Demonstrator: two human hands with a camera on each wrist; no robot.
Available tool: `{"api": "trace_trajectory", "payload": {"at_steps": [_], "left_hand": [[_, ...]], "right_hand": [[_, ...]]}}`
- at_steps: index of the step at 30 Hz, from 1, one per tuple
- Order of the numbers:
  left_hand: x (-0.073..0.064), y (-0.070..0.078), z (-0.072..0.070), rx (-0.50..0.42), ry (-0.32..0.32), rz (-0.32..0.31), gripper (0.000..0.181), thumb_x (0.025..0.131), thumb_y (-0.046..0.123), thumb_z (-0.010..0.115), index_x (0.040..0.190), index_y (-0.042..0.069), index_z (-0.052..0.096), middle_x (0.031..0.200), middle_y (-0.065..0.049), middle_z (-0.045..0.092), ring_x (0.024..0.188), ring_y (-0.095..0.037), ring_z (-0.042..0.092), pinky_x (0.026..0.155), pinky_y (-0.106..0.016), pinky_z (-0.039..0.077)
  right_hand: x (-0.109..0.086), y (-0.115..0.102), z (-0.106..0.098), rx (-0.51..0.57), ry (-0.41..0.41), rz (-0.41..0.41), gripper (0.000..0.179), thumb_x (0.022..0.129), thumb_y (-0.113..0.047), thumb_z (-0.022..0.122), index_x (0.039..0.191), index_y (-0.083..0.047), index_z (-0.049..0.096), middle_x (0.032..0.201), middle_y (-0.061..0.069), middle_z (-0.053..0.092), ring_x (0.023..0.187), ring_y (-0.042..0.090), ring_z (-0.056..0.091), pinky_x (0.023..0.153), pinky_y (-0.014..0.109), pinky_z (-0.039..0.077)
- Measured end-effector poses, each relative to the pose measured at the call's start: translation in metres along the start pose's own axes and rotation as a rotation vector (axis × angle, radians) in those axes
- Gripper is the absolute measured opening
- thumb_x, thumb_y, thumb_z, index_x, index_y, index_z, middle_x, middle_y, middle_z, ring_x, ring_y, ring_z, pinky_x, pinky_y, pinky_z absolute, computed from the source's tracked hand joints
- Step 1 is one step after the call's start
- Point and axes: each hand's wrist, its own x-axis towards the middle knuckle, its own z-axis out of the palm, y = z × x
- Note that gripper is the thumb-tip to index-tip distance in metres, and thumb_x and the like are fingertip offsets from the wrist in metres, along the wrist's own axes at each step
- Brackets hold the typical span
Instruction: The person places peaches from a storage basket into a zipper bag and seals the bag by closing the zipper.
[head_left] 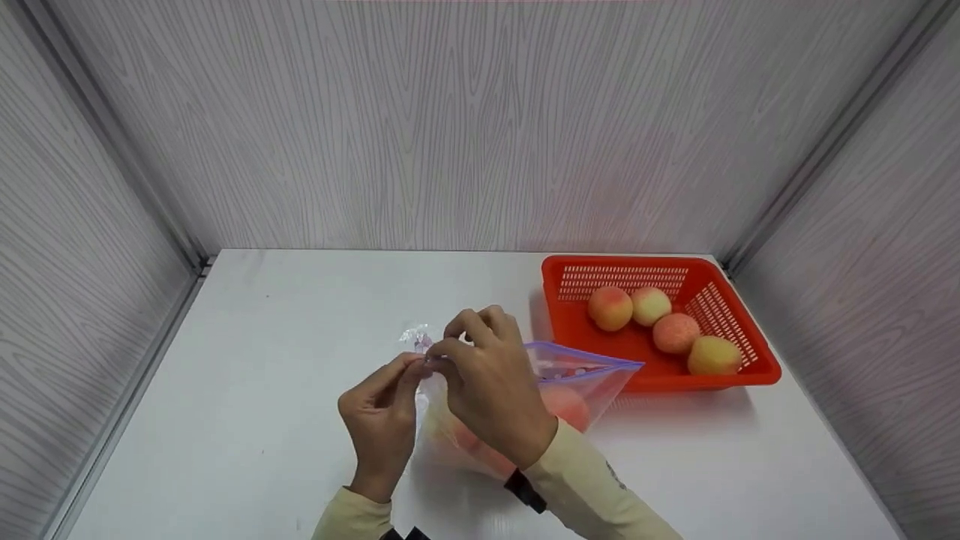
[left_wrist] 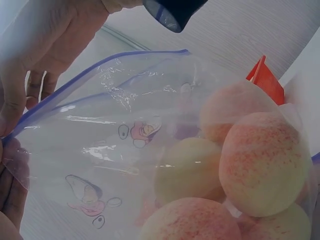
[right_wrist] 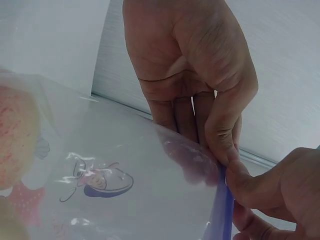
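Two hands [head_left: 382, 431] [head_left: 491, 386], one bag [head_left: 604, 384], one basket [head_left: 619, 351], at least nine peaches [head_left: 610, 308]

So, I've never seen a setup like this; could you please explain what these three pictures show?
Of course. There is no robot here, just a person's bare left hand and right hand. The wide picture comes from a camera worn on the head, looking forward and down; the two close ones come from cameras worn on each wrist. On the white table, to the right, stands a red basket with four peach-like fruits inside. Both hands pinch the purple-edged rim of a clear, printed plastic bag, which has more fruit in it.
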Motion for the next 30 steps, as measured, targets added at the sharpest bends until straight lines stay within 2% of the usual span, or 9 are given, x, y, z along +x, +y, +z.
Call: {"api": "trace_trajectory", "payload": {"at_steps": [4,10,21,30], "left_hand": [[0.000,-0.001,0.002,-0.006,0.003,0.025,0.013,0.088,-0.016,0.067,0.096,-0.010,0.075,0.089,-0.015,0.076,0.082,-0.015,0.074,0.074,-0.025,0.060],[0.000,-0.002,0.002,0.036,0.020,0.045,0.014,0.087,-0.018,0.067,0.095,-0.009,0.075,0.087,-0.017,0.075,0.080,-0.011,0.074,0.072,-0.022,0.060],[0.000,-0.005,0.003,0.041,0.042,0.007,0.012,0.087,-0.016,0.069,0.094,-0.009,0.076,0.086,-0.014,0.076,0.076,-0.010,0.073,0.069,-0.021,0.059],[0.000,-0.006,0.002,0.054,0.047,-0.007,0.012,0.086,-0.016,0.070,0.093,-0.010,0.075,0.082,-0.014,0.074,0.069,-0.011,0.068,0.065,-0.018,0.057]], "right_hand": [[-0.001,0.000,0.001,-0.031,0.005,-0.004,0.003,0.086,-0.008,0.079,0.086,-0.011,0.077,0.093,0.004,0.063,0.090,0.022,0.051,0.079,0.037,0.046],[-0.002,0.002,0.004,-0.024,0.014,0.001,0.007,0.083,-0.006,0.080,0.086,-0.011,0.077,0.093,0.004,0.064,0.091,0.022,0.052,0.080,0.036,0.046],[-0.004,0.013,0.005,-0.014,0.046,-0.008,0.010,0.082,-0.004,0.082,0.083,-0.011,0.074,0.089,0.003,0.061,0.089,0.023,0.051,0.080,0.036,0.046],[-0.008,0.016,0.000,-0.007,0.011,0.030,0.005,0.086,-0.006,0.079,0.085,-0.009,0.074,0.090,0.004,0.061,0.090,0.022,0.051,0.079,0.035,0.045]]}}
